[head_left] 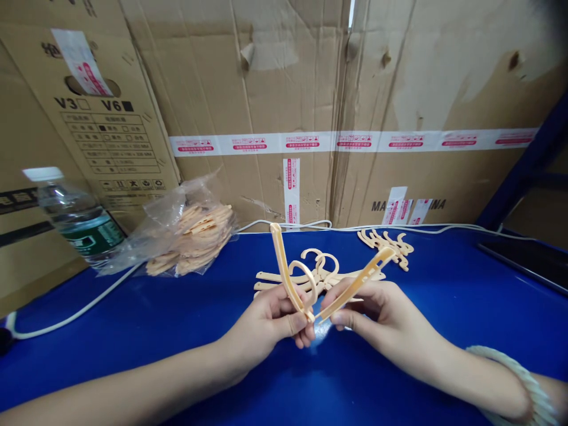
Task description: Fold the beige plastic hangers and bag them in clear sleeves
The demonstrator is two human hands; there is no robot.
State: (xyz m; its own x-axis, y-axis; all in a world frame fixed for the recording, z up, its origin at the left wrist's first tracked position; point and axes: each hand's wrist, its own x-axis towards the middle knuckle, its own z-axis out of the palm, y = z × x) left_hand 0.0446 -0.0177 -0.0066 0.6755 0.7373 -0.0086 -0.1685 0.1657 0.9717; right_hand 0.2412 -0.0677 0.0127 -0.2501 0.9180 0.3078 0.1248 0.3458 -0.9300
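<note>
Both my hands hold one pale orange plastic hanger [306,284] folded into a V above the blue table [177,307]. My left hand [270,322] pinches its left arm near the hinge. My right hand [377,310] grips the right arm, fingers closed round it. The hanger's hook curls between the two arms. Just behind my hands lies a small heap of the same hangers [319,273], flat on the table.
A clear bag of hangers [195,239] lies at the back left, beside a water bottle [80,219]. Another small pile of hangers [386,242] sits at the back right. Cardboard boxes [310,106] wall the back. A white cable [80,307] runs along the table. A dark tablet [528,257] lies far right.
</note>
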